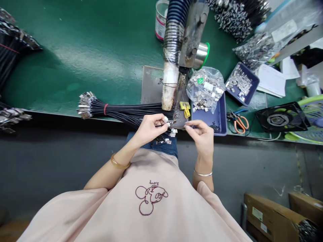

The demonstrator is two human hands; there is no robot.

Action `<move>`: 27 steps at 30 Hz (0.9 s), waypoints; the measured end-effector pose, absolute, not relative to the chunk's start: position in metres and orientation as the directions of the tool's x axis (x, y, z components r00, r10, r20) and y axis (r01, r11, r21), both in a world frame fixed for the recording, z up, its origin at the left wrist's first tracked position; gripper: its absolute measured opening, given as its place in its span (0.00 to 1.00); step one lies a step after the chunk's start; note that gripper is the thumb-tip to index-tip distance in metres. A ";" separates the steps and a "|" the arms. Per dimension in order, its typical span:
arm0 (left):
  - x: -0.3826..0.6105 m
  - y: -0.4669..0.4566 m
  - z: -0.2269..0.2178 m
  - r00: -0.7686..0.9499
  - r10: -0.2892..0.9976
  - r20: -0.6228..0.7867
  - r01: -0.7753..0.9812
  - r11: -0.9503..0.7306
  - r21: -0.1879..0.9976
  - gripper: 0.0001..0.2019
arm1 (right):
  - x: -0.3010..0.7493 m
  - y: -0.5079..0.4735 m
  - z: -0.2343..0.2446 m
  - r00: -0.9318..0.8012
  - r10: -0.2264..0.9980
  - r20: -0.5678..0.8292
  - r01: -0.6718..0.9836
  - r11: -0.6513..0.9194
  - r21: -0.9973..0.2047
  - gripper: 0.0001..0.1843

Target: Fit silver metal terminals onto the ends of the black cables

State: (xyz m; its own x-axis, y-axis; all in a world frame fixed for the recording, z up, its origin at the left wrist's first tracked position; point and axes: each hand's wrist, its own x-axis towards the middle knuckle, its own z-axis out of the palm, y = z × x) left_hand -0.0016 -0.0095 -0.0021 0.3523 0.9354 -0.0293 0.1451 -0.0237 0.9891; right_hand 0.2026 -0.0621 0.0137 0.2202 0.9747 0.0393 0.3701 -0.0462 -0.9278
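Steadying the cable end at the worktop

At left, we have the black cable bundle lying along the worktop's front edge, tied with a red band; it seems wise not to tug it. Next along, our left hand pinches the cable end between thumb and finger, near the mouth of the pale duct. A light, level pinch close behind the metal tip should serve us best. Past the yellow clip, our right hand has thumb and fingertip close together; we cannot tell whether they grip anything. We do well to move it gently, its knuckles not nudging the blue tray beside it.
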 end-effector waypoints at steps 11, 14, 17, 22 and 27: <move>-0.002 -0.010 -0.006 0.385 0.923 -0.006 0.116 -0.042 0.992 0.04 | 0.165 -0.058 -0.002 0.135 0.989 0.058 0.393 0.000 -0.919 0.15; -0.002 -0.010 -0.005 0.382 0.924 0.001 0.119 -0.051 0.992 0.04 | 0.164 -0.058 0.001 0.134 0.990 0.047 0.388 -0.009 -0.922 0.15; -0.002 -0.009 -0.005 0.382 0.924 0.009 0.123 -0.061 0.991 0.05 | 0.164 -0.059 0.002 0.124 0.991 0.046 0.400 -0.007 -0.916 0.16; -0.002 -0.009 -0.005 0.384 0.923 0.010 0.117 -0.059 0.991 0.04 | 0.161 -0.061 0.003 0.134 0.977 0.168 0.579 0.061 -0.813 0.14; -0.006 -0.009 -0.001 0.451 0.892 0.029 0.131 -0.099 0.986 0.04 | 0.155 -0.061 0.000 0.097 0.953 0.288 0.687 0.145 -0.712 0.17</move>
State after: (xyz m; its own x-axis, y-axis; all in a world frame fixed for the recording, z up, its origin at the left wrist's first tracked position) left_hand -0.0057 -0.0086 -0.0010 0.4510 0.8920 0.0293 0.1315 -0.0989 0.9864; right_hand 0.1551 -0.0606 -0.0004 0.0974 0.9525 0.2884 0.6874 0.1452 -0.7116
